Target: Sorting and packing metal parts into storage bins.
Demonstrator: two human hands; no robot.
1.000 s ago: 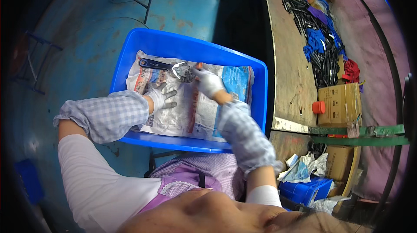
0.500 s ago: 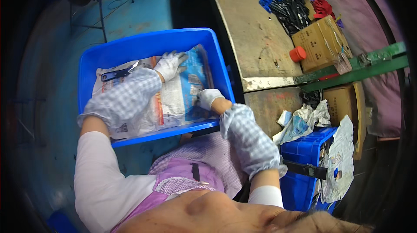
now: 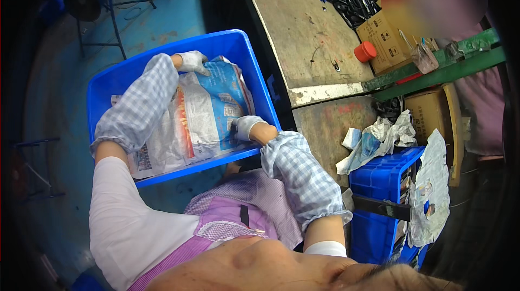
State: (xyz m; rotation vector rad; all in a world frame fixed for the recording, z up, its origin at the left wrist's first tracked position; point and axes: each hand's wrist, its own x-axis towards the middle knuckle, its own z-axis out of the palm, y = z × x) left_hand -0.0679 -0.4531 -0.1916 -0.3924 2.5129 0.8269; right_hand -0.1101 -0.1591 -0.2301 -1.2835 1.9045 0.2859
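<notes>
**Both Hands on the Newspaper in a Blue Crate**

Head view: seen from above, gloved left hand (image 3: 192,62) at the far edge of the newspaper (image 3: 203,109), close under the far rim of the crate (image 3: 110,86). Fingers bent and laid on the paper; impossible to tell whether gripping or only pressing. Gloved right hand (image 3: 246,127) at the paper's near right edge, hard against the crate's near wall, fingers curled together and seemingly clamped on the sheet. Something dark just beside the knuckles, too small to make out. Newspaper crumpled and spread across nearly the whole crate floor, bulging in the middle, as though wrapped over contents out of sight.

Judged from this: gathering or shifting the paper inside the crate, with both ends in hand. Called for next, by the look of it: a firm pinch at each end and an even pull, so as not to tear the sheet.

Right of the crate, a worn bench (image 3: 303,31) bearing an orange cap (image 3: 365,51) and a carton (image 3: 385,35).
</notes>
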